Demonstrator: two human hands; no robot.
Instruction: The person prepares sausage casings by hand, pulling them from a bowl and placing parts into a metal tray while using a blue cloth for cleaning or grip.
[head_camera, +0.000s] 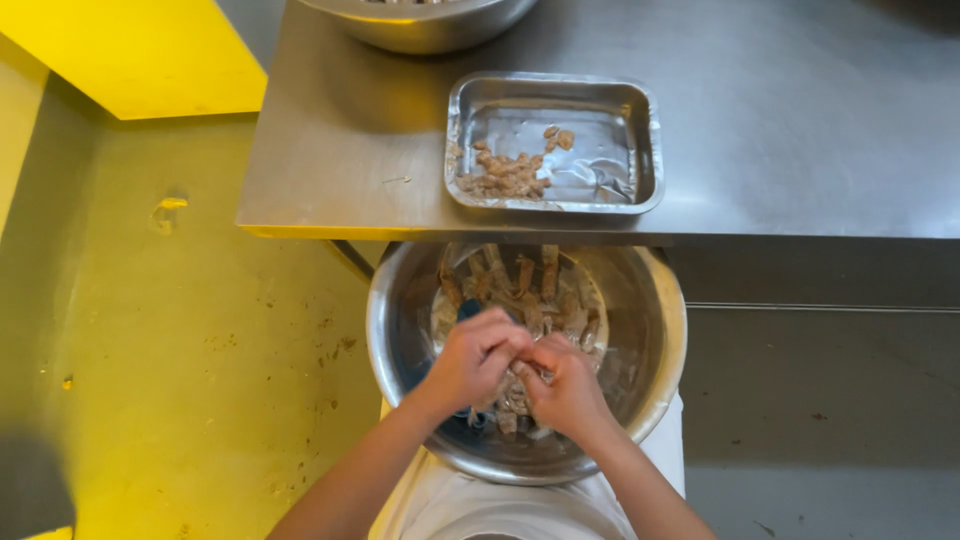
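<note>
Hiding something small between hands (520, 365)

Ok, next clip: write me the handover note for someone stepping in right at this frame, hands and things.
Left hand and right hand: together over the round metal bowl on the lap, fingers pinching one small brownish piece between them.
Bowl: holds a pile of brownish pieces in liquid.
Rectangular metal tray on the steel table: a small heap of pieces in its left part.
Done: a few pieces in the tray.
Left: most remain in the bowl.
</note>
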